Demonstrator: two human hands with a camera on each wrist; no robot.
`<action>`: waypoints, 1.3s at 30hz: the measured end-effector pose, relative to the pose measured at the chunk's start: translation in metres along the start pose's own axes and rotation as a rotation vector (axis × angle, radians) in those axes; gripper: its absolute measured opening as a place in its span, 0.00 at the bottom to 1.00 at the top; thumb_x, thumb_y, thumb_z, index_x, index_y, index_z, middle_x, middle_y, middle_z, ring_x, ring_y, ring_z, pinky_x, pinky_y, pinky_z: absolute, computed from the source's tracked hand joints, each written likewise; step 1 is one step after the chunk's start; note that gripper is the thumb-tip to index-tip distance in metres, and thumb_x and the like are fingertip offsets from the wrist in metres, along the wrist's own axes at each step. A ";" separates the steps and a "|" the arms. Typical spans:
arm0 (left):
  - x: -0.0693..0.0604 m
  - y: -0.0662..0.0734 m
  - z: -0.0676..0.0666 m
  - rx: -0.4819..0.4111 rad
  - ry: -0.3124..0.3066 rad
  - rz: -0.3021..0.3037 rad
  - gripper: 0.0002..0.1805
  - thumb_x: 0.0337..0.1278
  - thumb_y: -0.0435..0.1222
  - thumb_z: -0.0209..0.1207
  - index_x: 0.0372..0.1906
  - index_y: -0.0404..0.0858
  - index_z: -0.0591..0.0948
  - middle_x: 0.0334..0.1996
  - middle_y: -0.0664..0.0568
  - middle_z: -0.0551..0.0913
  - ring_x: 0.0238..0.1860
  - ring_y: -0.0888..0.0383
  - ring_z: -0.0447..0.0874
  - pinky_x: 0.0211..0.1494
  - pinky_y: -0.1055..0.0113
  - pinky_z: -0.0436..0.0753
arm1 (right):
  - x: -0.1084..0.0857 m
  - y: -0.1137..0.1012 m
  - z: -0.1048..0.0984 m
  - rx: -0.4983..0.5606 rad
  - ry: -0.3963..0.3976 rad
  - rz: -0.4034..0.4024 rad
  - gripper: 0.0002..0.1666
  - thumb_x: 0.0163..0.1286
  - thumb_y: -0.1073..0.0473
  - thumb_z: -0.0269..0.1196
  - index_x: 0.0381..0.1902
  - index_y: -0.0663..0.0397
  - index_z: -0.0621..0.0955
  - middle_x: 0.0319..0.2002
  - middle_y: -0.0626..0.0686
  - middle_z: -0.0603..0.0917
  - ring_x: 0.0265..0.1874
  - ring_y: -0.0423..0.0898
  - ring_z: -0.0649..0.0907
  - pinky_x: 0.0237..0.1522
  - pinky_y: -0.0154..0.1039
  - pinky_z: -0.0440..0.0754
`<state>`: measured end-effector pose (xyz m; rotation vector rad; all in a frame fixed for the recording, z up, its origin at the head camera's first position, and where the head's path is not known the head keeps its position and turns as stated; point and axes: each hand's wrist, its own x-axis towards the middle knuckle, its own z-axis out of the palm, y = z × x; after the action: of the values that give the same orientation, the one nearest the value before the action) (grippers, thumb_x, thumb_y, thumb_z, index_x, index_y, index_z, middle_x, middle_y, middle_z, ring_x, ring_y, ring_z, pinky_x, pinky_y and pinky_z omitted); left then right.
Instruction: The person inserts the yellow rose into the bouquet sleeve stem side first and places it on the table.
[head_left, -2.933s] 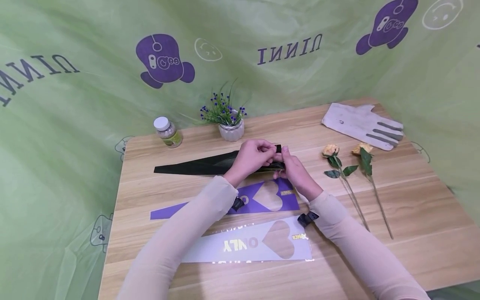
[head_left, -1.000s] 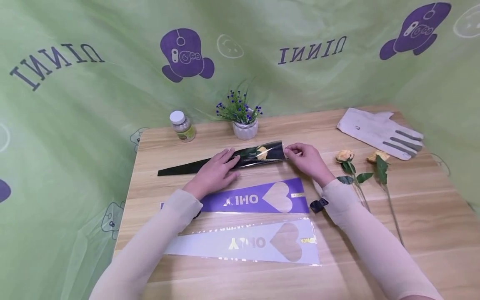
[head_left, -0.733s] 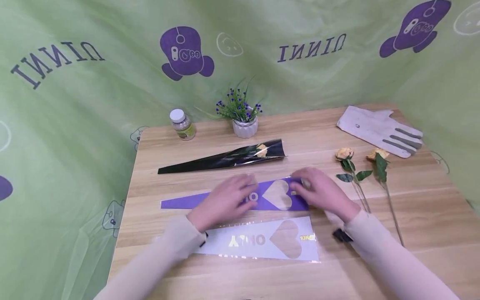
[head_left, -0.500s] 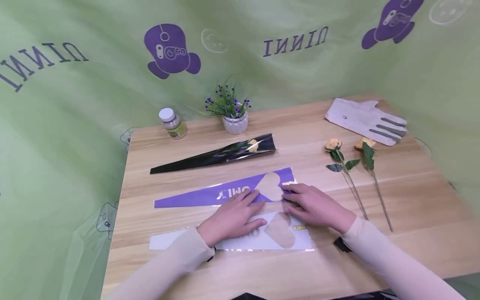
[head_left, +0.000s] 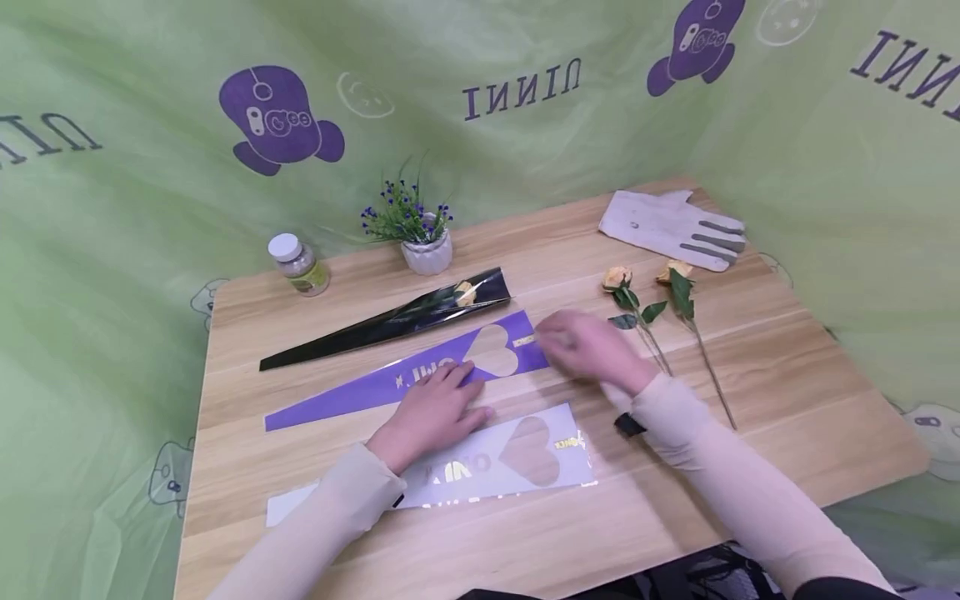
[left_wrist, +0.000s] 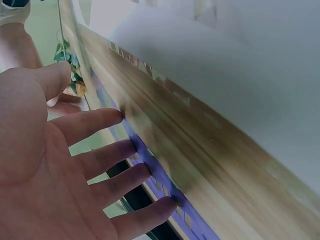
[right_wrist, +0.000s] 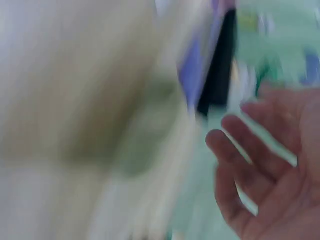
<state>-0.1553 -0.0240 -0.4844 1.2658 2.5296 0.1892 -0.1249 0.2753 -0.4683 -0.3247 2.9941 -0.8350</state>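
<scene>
Straight, parted fingers on the left hand (head_left: 431, 412), with tips resting on the purple sleeve (head_left: 378, 387) by its lettering and nothing gripped. Loosely bent fingers on the right hand (head_left: 592, 348), blurred near the sleeve's wide end; nothing seen in hold, contact with the edge impossible to tell. In progress, by the look of it: steadying the purple sleeve, flat on the table (head_left: 787, 400). Called for next, probably: left fingertips kept down, a light right-hand pinch at the wide end, enough to part the layers. Just beyond the purple sleeve, a black sleeve (head_left: 382, 327) with a pale yellow rose (head_left: 466, 293) inside. On the near side, a white sleeve (head_left: 480, 479), partly hidden by the left arm. Off to the right, a loose rose (head_left: 617, 279) beside a second rose (head_left: 680, 293). Farther back, a pale glove (head_left: 667, 225), a potted plant (head_left: 427, 250) and a lidded jar (head_left: 302, 265).
</scene>
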 end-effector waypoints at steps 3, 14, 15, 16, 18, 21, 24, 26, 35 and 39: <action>-0.003 -0.001 0.002 0.003 0.015 0.003 0.35 0.74 0.62 0.47 0.71 0.43 0.75 0.75 0.44 0.64 0.75 0.41 0.58 0.69 0.38 0.71 | -0.013 0.033 -0.034 0.029 0.199 0.180 0.13 0.73 0.58 0.64 0.50 0.60 0.86 0.42 0.59 0.88 0.38 0.54 0.86 0.42 0.54 0.86; -0.006 -0.002 0.003 0.008 0.038 0.003 0.32 0.73 0.61 0.48 0.68 0.45 0.78 0.73 0.45 0.68 0.72 0.42 0.62 0.65 0.39 0.75 | -0.037 0.078 -0.067 -0.077 0.098 0.317 0.14 0.71 0.56 0.66 0.42 0.65 0.87 0.29 0.54 0.86 0.26 0.50 0.80 0.27 0.45 0.77; -0.006 -0.002 0.003 0.008 0.041 0.007 0.32 0.73 0.61 0.48 0.67 0.45 0.78 0.72 0.45 0.69 0.72 0.42 0.63 0.64 0.39 0.76 | -0.035 0.072 -0.062 -0.069 0.114 0.297 0.14 0.71 0.57 0.67 0.44 0.65 0.86 0.30 0.54 0.86 0.26 0.50 0.80 0.27 0.45 0.77; -0.006 -0.002 0.003 0.012 0.043 0.007 0.31 0.73 0.61 0.48 0.66 0.45 0.79 0.72 0.45 0.69 0.71 0.42 0.64 0.64 0.40 0.76 | -0.032 0.064 -0.056 -0.060 0.118 0.261 0.14 0.71 0.58 0.67 0.45 0.65 0.86 0.32 0.55 0.86 0.27 0.51 0.81 0.28 0.46 0.79; -0.006 -0.002 0.003 0.027 0.047 -0.003 0.31 0.73 0.61 0.48 0.65 0.45 0.80 0.72 0.46 0.69 0.71 0.43 0.64 0.64 0.41 0.77 | -0.024 0.051 -0.040 -0.046 0.073 0.164 0.17 0.72 0.57 0.67 0.51 0.65 0.85 0.38 0.58 0.85 0.32 0.53 0.81 0.33 0.50 0.82; -0.006 -0.003 0.003 0.042 0.037 -0.035 0.30 0.73 0.62 0.48 0.65 0.47 0.80 0.73 0.48 0.69 0.72 0.45 0.64 0.64 0.42 0.77 | -0.009 0.031 -0.009 -0.064 -0.046 -0.020 0.24 0.72 0.52 0.66 0.59 0.62 0.82 0.53 0.65 0.80 0.47 0.60 0.78 0.48 0.57 0.81; -0.006 -0.002 0.002 0.025 0.023 -0.040 0.30 0.73 0.61 0.49 0.66 0.48 0.79 0.73 0.48 0.68 0.73 0.45 0.63 0.66 0.42 0.76 | -0.002 0.019 0.016 -0.133 -0.083 -0.129 0.26 0.72 0.49 0.66 0.61 0.58 0.82 0.61 0.68 0.74 0.56 0.66 0.71 0.56 0.61 0.75; -0.003 -0.001 0.000 0.011 0.023 -0.024 0.31 0.73 0.61 0.48 0.67 0.47 0.79 0.73 0.48 0.68 0.73 0.45 0.62 0.66 0.42 0.76 | 0.001 0.013 0.024 -0.175 -0.061 -0.143 0.24 0.72 0.50 0.67 0.59 0.58 0.84 0.63 0.69 0.73 0.56 0.67 0.69 0.56 0.60 0.74; 0.007 0.002 -0.009 0.077 0.020 -0.029 0.32 0.73 0.62 0.47 0.70 0.48 0.76 0.65 0.47 0.76 0.63 0.45 0.73 0.60 0.43 0.79 | 0.008 0.002 0.025 0.054 -0.163 -0.037 0.27 0.75 0.48 0.64 0.65 0.55 0.80 0.61 0.62 0.77 0.55 0.60 0.74 0.55 0.57 0.76; 0.008 0.001 -0.010 0.097 0.012 -0.043 0.32 0.73 0.63 0.46 0.69 0.49 0.77 0.62 0.47 0.77 0.59 0.46 0.75 0.55 0.44 0.82 | 0.016 -0.003 0.025 0.288 -0.133 0.117 0.22 0.75 0.50 0.64 0.61 0.54 0.83 0.49 0.53 0.86 0.42 0.49 0.82 0.45 0.46 0.84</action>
<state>-0.1627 -0.0170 -0.4766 1.2479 2.6021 0.0655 -0.1379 0.2568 -0.4876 -0.1868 2.6914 -1.1614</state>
